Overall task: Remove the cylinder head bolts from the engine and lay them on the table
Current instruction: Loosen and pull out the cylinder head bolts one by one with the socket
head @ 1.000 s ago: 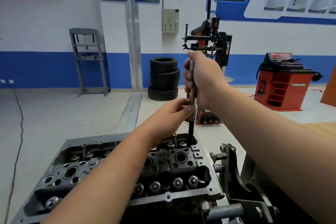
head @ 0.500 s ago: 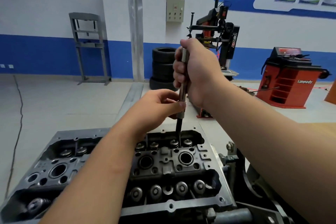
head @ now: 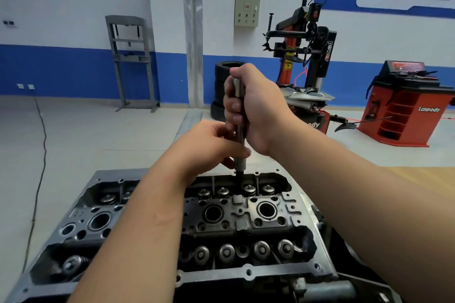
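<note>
— Item, location?
— Long grey steel socket extension tool (head: 239, 128), upright, tip in far-row bolt well of dark cast-metal cylinder head (head: 246, 219); bolt itself hidden.
— Grip?
— Right hand (head: 256, 108) fisted round upper shaft; left hand (head: 211, 145) pinching lower shaft just above head.

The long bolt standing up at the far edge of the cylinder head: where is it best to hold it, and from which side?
Probably on the bare shank of the long bolt, well above the cylinder head, coming from the sides. It stands nearly upright and is slim and round, so curled fingers wrap it. The right hand grips the top end, and the left hand pinches lower down.
</note>
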`<state>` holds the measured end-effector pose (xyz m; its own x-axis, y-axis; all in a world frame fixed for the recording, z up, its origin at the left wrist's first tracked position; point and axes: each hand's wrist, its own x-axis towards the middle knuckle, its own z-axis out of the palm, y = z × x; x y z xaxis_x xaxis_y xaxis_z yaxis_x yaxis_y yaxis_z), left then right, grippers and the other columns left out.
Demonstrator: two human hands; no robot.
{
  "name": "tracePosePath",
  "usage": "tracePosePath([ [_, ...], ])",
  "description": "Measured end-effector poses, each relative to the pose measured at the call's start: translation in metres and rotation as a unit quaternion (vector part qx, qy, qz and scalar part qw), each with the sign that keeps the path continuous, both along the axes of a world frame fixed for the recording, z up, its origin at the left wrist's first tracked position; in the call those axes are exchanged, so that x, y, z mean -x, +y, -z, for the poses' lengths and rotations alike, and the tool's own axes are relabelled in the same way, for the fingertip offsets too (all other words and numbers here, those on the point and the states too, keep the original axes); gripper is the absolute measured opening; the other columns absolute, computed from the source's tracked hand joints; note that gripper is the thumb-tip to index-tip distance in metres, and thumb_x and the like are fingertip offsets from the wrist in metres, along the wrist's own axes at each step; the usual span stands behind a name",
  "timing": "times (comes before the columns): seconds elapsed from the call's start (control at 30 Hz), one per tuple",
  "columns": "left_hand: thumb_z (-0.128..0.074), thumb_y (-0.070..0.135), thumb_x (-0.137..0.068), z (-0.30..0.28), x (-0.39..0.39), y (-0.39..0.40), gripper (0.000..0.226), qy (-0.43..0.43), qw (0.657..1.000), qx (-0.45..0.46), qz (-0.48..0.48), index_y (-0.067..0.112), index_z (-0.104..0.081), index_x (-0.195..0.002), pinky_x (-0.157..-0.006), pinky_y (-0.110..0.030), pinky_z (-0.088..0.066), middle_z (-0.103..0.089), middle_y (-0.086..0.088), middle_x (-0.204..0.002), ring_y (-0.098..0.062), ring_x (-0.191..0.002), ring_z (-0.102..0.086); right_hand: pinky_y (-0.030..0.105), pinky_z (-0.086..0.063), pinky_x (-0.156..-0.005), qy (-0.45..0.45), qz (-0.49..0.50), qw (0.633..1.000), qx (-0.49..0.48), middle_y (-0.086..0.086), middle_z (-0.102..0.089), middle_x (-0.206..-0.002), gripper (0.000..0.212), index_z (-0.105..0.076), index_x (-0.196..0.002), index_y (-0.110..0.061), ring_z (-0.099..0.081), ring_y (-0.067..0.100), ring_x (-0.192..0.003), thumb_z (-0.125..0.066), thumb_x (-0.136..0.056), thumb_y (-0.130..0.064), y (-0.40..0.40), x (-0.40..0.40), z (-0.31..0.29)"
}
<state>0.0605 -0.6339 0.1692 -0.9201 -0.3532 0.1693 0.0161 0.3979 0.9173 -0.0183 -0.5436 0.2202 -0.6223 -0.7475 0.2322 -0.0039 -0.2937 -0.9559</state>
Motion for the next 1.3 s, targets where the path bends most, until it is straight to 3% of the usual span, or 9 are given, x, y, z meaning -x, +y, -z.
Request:
tracePosePath([
  [0.27, -0.077, 0.002, -0.084, -0.002, -0.006, 0.000, 0.012, 0.004, 1.000, 0.027, 0.002, 0.010, -0.070, -0.079, -0.046, -0.009, -0.044, -0.078, -0.011, -0.074, -0.008, -0.059, -0.069, 0.025, -0.031, -0.046, 0.010, -0.047, 0.999, 0.003, -0.004, -0.031, -0.048, 0.038, -0.049, -0.057, -0.018, -0.025, 0.014, -0.043, -0.045, -0.092, -0.032, -0.001, -0.001, 0.001],
  [0.4, -0.081, 0.010, -0.081, 0.000, -0.003, -0.008, 0.008, -0.023, 0.995, 0.094, -0.027, 0.007, -0.074, -0.084, -0.067, -0.029, -0.059, -0.078, -0.007, -0.075, -0.017, -0.069, -0.072, 0.026, -0.026, -0.047, 0.004, -0.043, 0.999, 0.015, -0.002, -0.028, -0.048, 0.037, -0.047, -0.054, -0.018, -0.021, 0.016, -0.046, -0.044, -0.089, -0.031, -0.004, -0.003, 0.011],
  [0.43, -0.082, 0.013, -0.080, 0.004, -0.004, -0.010, 0.009, -0.039, 0.992, 0.112, -0.036, 0.008, -0.074, -0.083, -0.064, -0.026, -0.057, -0.077, -0.004, -0.073, -0.017, -0.069, -0.071, 0.026, -0.025, -0.046, -0.005, -0.033, 0.999, 0.010, -0.002, -0.028, -0.048, 0.038, -0.046, -0.054, -0.017, -0.020, 0.016, -0.045, -0.044, -0.089, -0.030, -0.005, -0.004, 0.016],
  [0.5, -0.081, 0.014, -0.083, 0.014, -0.006, -0.011, 0.009, -0.041, 0.995, 0.092, -0.023, 0.007, -0.075, -0.083, -0.050, -0.014, -0.047, -0.076, -0.001, -0.071, -0.011, -0.063, -0.069, 0.025, -0.022, -0.045, -0.020, -0.010, 1.000, -0.004, -0.002, -0.028, -0.046, 0.040, -0.045, -0.053, -0.018, -0.020, 0.016, -0.044, -0.044, -0.091, -0.029, -0.007, -0.007, 0.023],
  [0.63, -0.080, 0.022, -0.087, 0.025, -0.009, -0.014, 0.005, 0.001, 0.998, 0.064, -0.027, 0.018, -0.077, -0.086, -0.051, -0.008, -0.041, -0.077, 0.006, -0.074, 0.001, -0.058, -0.063, 0.026, -0.024, -0.045, 0.013, 0.006, 1.000, -0.008, -0.003, -0.031, -0.046, 0.042, -0.046, -0.051, -0.018, -0.023, 0.015, -0.042, -0.044, -0.092, -0.027, -0.007, -0.011, 0.018],
  [0.83, -0.073, 0.047, -0.077, 0.023, -0.010, -0.010, 0.032, 0.024, 0.999, 0.027, 0.013, 0.021, -0.075, -0.096, -0.076, -0.034, -0.050, -0.080, 0.003, -0.087, -0.011, -0.076, -0.075, 0.023, -0.024, -0.043, 0.006, -0.016, 1.000, 0.003, -0.004, -0.029, -0.047, 0.038, -0.044, -0.057, -0.017, -0.022, 0.014, -0.041, -0.044, -0.092, -0.030, 0.002, -0.013, -0.003],
  [1.03, -0.076, 0.040, -0.075, 0.027, -0.009, -0.009, 0.026, 0.031, 0.999, 0.001, 0.027, 0.018, -0.074, -0.089, -0.066, -0.033, -0.049, -0.077, 0.000, -0.081, -0.012, -0.066, -0.068, 0.023, -0.027, -0.042, 0.021, -0.042, 0.999, -0.011, -0.004, -0.028, -0.048, 0.036, -0.043, -0.060, -0.016, -0.022, 0.014, -0.043, -0.044, -0.092, -0.031, 0.004, -0.012, 0.002],
  [1.2, -0.072, 0.043, -0.076, 0.029, -0.009, -0.007, 0.007, 0.026, 0.999, 0.013, 0.043, 0.037, -0.074, -0.077, -0.074, -0.031, -0.051, -0.078, 0.004, -0.082, -0.007, -0.073, -0.070, 0.023, -0.029, -0.044, 0.038, -0.107, 0.993, -0.010, -0.005, -0.029, -0.046, 0.034, -0.042, -0.059, -0.015, -0.024, 0.013, -0.042, -0.044, -0.088, -0.032, 0.008, -0.009, 0.003],
  [1.3, -0.071, 0.043, -0.080, 0.031, -0.009, -0.007, 0.013, 0.030, 0.999, 0.012, 0.041, 0.031, -0.073, -0.083, -0.076, -0.032, -0.051, -0.078, 0.004, -0.083, -0.006, -0.076, -0.072, 0.024, -0.027, -0.045, 0.032, -0.114, 0.993, -0.017, -0.005, -0.029, -0.046, 0.036, -0.042, -0.058, -0.015, -0.023, 0.013, -0.043, -0.041, -0.090, -0.032, 0.008, -0.009, 0.002],
])
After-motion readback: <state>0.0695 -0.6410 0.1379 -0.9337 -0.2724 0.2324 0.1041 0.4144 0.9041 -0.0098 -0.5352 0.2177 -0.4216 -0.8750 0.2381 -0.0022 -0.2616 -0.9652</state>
